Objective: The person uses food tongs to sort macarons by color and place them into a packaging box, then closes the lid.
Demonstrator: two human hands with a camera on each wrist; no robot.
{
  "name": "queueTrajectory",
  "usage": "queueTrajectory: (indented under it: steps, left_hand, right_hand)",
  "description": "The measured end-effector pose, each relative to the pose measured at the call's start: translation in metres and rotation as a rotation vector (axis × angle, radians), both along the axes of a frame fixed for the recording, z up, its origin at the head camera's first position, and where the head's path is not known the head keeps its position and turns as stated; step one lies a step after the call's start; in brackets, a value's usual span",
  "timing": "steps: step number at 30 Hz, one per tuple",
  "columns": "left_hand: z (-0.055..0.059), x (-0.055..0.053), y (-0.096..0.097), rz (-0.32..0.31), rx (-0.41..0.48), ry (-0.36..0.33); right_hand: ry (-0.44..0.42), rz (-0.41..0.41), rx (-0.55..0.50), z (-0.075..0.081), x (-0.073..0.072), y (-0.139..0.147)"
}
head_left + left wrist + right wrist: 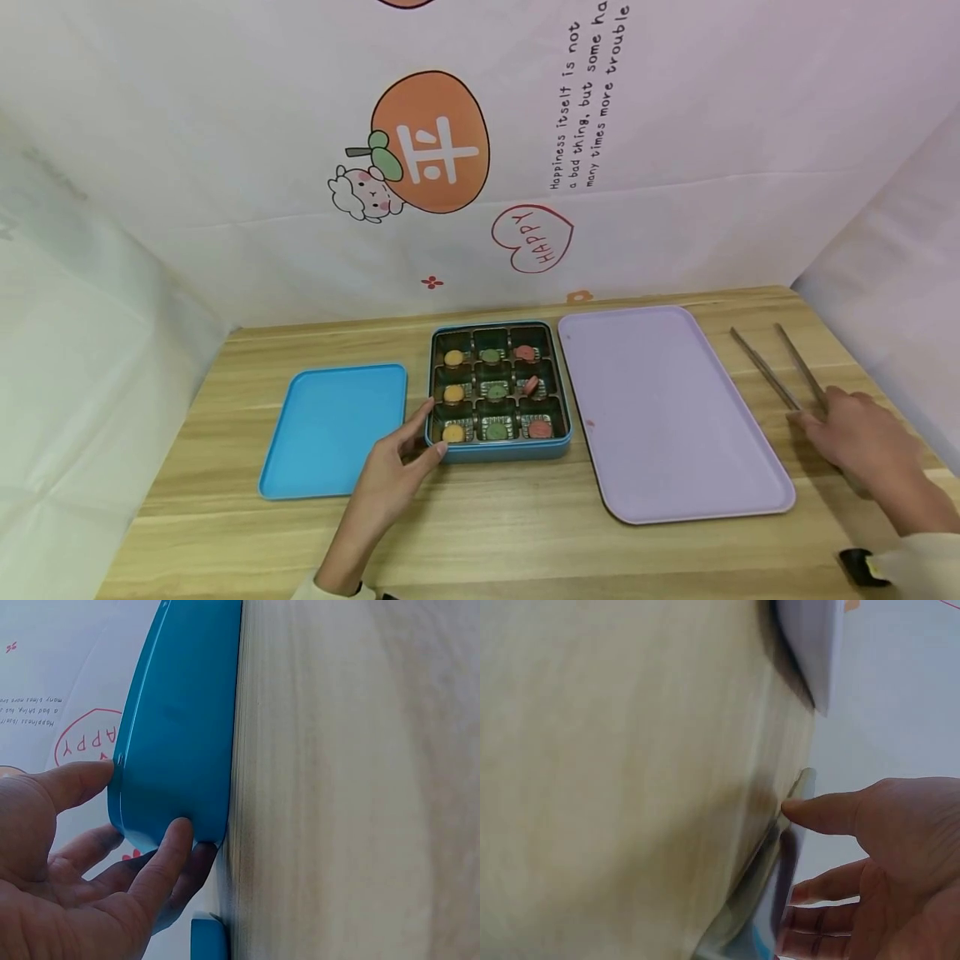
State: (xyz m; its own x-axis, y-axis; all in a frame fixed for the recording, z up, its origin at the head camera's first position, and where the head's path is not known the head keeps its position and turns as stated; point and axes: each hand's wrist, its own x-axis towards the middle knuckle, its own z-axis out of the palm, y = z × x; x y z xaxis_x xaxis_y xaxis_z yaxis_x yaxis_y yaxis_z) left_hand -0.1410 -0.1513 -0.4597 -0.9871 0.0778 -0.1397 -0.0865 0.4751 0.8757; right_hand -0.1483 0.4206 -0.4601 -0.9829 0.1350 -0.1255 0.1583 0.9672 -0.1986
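Observation:
A blue square tin (495, 452) with a dark divided insert stands mid-table. Each compartment holds a small macaron: yellow ones (453, 393) left, green ones (497, 390) in the middle, pink ones (539, 429) right. The middle pink macaron (531, 385) stands on edge. My left hand (386, 475) touches the tin's front left corner, fingertips against rim and side wall, as the left wrist view also shows. On the far right, metal tongs (768, 377) lie on the table, their tips apart. My right hand (862, 437) pinches the tongs between thumb and fingers; it is blurred in the head view.
A flat blue lid (337, 429) lies left of the tin. Right of the tin is a lilac tray (667, 417) with small pinkish marks near its left edge. A printed white cloth (637, 242) hangs behind the wooden table (510, 533).

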Motion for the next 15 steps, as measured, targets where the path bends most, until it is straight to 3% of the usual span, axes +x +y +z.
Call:
queueTrajectory:
  steps: [5, 9, 12, 15]
  left_hand:
    - [0.0, -0.001, 0.001, 0.001, 0.004, 0.006]
    - [0.001, 0.0, 0.001, -0.003, -0.006, 0.013]
    - [0.002, 0.001, 0.001, -0.009, -0.023, 0.028]
    - [0.004, 0.004, 0.0, -0.016, -0.017, 0.052]
  right_hand:
    - [-0.002, -0.054, -0.003, 0.005, 0.006, -0.01]
    - [0.066, -0.09, 0.01, 0.011, 0.011, -0.029]
    - [0.151, -0.053, 0.023, 0.015, 0.011, -0.051]
    - [0.279, 0.046, 0.038, 0.017, 0.012, -0.079]
